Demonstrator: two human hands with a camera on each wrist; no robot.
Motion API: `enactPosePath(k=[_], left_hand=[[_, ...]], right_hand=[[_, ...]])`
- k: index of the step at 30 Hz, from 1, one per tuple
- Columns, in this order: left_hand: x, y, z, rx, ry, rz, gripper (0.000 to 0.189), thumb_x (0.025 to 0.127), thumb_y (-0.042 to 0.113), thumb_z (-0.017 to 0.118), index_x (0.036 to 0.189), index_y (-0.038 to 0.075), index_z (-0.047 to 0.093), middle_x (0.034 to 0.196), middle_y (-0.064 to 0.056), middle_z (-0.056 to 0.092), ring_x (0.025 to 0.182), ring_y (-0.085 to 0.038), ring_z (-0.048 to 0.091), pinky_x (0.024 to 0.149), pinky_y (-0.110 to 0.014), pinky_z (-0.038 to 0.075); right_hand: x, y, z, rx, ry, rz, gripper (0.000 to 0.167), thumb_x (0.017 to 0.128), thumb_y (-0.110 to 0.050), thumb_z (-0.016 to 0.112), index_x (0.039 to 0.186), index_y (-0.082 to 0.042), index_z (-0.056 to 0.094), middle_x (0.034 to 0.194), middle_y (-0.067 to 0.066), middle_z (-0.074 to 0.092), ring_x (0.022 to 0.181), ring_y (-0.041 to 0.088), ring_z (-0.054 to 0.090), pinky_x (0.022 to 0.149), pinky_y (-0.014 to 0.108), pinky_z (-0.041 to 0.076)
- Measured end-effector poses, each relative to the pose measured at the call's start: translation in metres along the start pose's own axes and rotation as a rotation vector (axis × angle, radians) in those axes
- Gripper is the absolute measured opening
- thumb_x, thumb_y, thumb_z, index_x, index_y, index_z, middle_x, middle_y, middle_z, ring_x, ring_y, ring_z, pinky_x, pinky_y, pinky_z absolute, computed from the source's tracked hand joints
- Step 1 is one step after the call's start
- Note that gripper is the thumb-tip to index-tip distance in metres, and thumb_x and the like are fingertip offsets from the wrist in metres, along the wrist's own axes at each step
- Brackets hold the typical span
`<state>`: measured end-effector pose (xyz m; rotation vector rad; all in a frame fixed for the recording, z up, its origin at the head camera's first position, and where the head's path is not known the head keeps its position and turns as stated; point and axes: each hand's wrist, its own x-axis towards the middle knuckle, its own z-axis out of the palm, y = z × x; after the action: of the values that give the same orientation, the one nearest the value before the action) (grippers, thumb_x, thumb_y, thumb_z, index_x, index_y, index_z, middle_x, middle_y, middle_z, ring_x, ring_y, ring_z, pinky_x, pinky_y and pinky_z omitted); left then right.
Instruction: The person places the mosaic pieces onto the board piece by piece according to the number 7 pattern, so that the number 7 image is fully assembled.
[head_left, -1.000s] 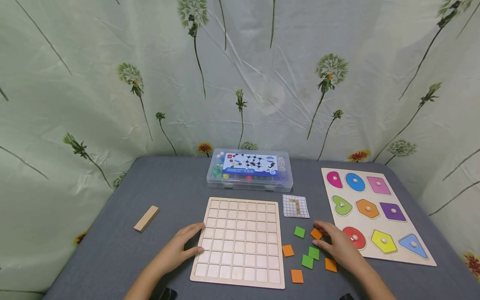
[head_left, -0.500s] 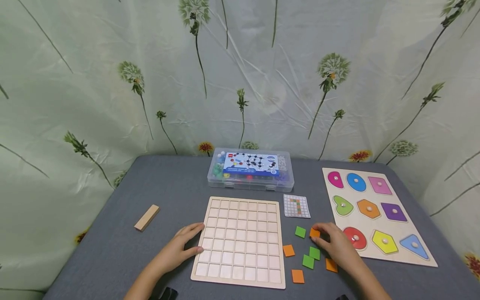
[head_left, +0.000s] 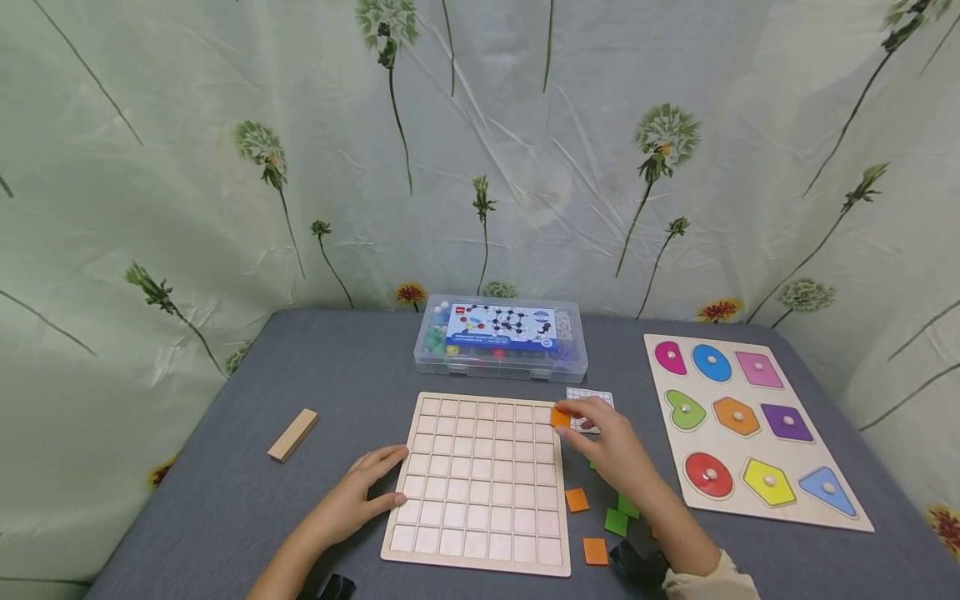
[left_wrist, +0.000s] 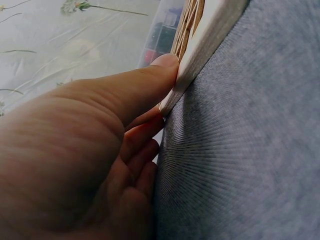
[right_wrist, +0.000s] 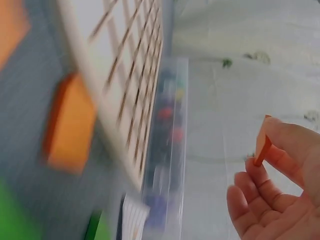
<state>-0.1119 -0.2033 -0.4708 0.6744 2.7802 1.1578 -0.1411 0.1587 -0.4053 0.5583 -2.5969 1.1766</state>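
A wooden grid board point(head_left: 476, 487) lies flat on the table, its cells bare. My left hand point(head_left: 352, 500) rests against the board's left edge with thumb and fingers spread; in the left wrist view the thumb point(left_wrist: 145, 85) touches that edge. Between thumb and fingertip my right hand point(head_left: 609, 442) pinches an orange square tile point(head_left: 559, 417) near the board's upper right corner. The right wrist view shows this orange tile point(right_wrist: 263, 140) held up on its side. Beneath the right arm lie loose orange tiles point(head_left: 577, 500) and green tiles point(head_left: 616, 522), some partly hidden.
A printed pattern card point(head_left: 603, 398) is partly covered by the right hand. Behind the board stands a clear plastic case point(head_left: 501, 340) of molecular model parts. A shape puzzle board point(head_left: 750, 442) lies at right, a wooden block point(head_left: 293, 436) at left.
My right hand has picked up an orange tile from the loose group and carried it left and away from me, to the board's far right corner. The left hand has stayed put.
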Motion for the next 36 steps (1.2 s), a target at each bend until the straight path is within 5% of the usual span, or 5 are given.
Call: enactPosePath(k=[8, 14, 24, 36], left_hand=[[0.0, 0.0, -0.001, 0.003, -0.009, -0.009, 0.068, 0.081, 0.04, 0.062, 0.135, 0.005, 0.041, 0.135, -0.012, 0.039, 0.123, -0.037, 0.031, 0.09, -0.056, 0.032], [0.0, -0.001, -0.002, 0.016, -0.007, -0.011, 0.068, 0.081, 0.041, 0.062, 0.134, 0.005, 0.042, 0.134, -0.012, 0.04, 0.123, -0.035, 0.032, 0.09, -0.054, 0.032], [0.0, 0.0, 0.0, 0.017, 0.002, -0.004, 0.067, 0.081, 0.04, 0.063, 0.134, 0.003, 0.043, 0.133, -0.012, 0.041, 0.122, -0.035, 0.033, 0.091, -0.055, 0.031], [0.001, 0.0, 0.0, 0.011, -0.003, -0.017, 0.068, 0.081, 0.041, 0.062, 0.134, 0.005, 0.042, 0.134, -0.012, 0.04, 0.123, -0.035, 0.032, 0.091, -0.055, 0.03]], right_hand=[[0.039, -0.025, 0.046, 0.137, -0.033, -0.039, 0.029, 0.08, -0.011, 0.068, 0.109, -0.01, 0.064, 0.101, -0.002, 0.058, 0.089, 0.013, 0.053, 0.073, 0.032, 0.046], [0.057, -0.026, 0.077, 0.161, -0.168, -0.04, 0.03, 0.084, -0.015, 0.065, 0.111, -0.004, 0.061, 0.101, 0.002, 0.058, 0.089, 0.016, 0.054, 0.073, 0.025, 0.046], [0.057, -0.008, 0.104, 0.128, -0.316, 0.016, 0.023, 0.082, -0.018, 0.067, 0.102, -0.007, 0.064, 0.091, -0.001, 0.056, 0.081, 0.013, 0.051, 0.072, 0.025, 0.044], [0.055, -0.006, 0.108, 0.085, -0.362, 0.05, 0.026, 0.081, -0.019, 0.066, 0.105, -0.007, 0.061, 0.095, -0.002, 0.05, 0.085, 0.013, 0.047, 0.077, 0.03, 0.042]])
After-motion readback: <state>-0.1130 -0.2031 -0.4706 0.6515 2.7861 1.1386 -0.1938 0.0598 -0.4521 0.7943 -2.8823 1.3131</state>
